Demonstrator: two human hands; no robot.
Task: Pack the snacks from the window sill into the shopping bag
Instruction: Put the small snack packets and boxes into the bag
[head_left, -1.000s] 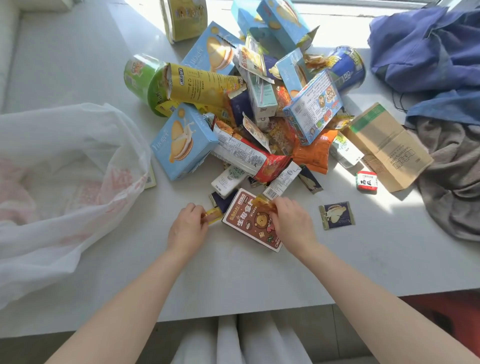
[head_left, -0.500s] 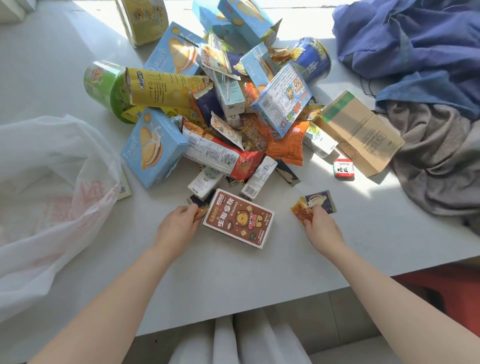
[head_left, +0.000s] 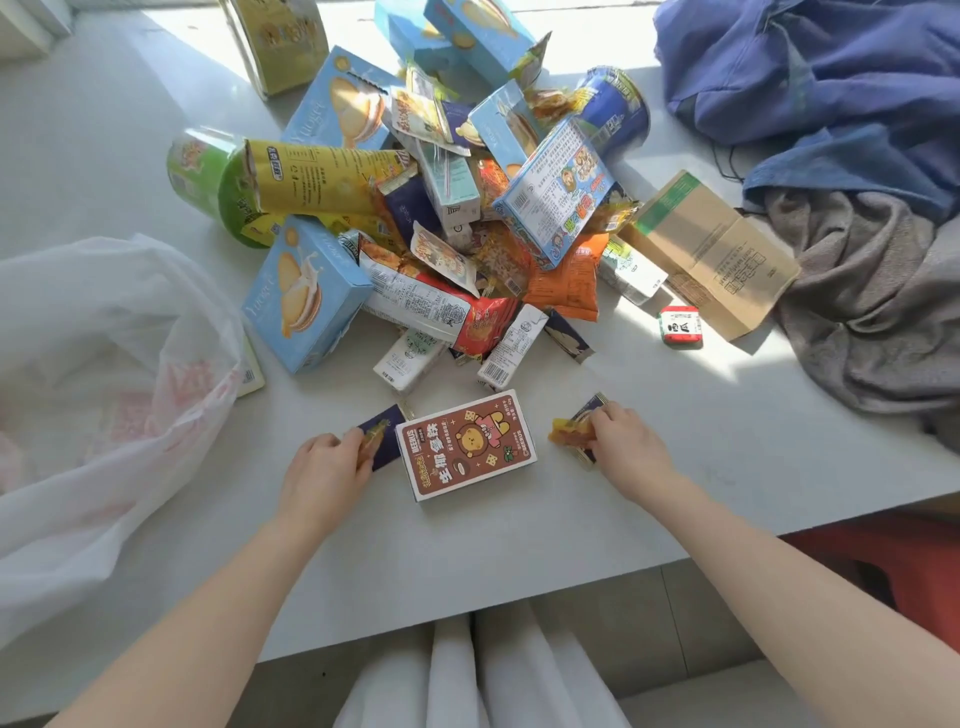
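Note:
A heap of snack boxes, tubes and packets (head_left: 447, 208) lies on the white sill (head_left: 467, 545). A brown box with a lion drawing (head_left: 465, 444) lies flat in front of the heap, between my hands. My left hand (head_left: 324, 475) pinches a small yellow packet against a dark blue sachet (head_left: 387, 434) left of that box. My right hand (head_left: 628, 449) holds a small orange packet (head_left: 569, 432) and rests on another dark blue sachet (head_left: 589, 410) to the box's right. The translucent white shopping bag (head_left: 104, 395) lies open at the left.
A flattened brown carton (head_left: 711, 249) and a small red and white sweet (head_left: 680, 325) lie right of the heap. Blue cloth (head_left: 810, 78) and grey cloth (head_left: 872, 301) are bunched at the far right. The sill's front edge runs just below my forearms.
My right hand moved from the brown box rightward with the orange packet onto the dark blue sachet. My left hand stayed at the box's left end with its small packet.

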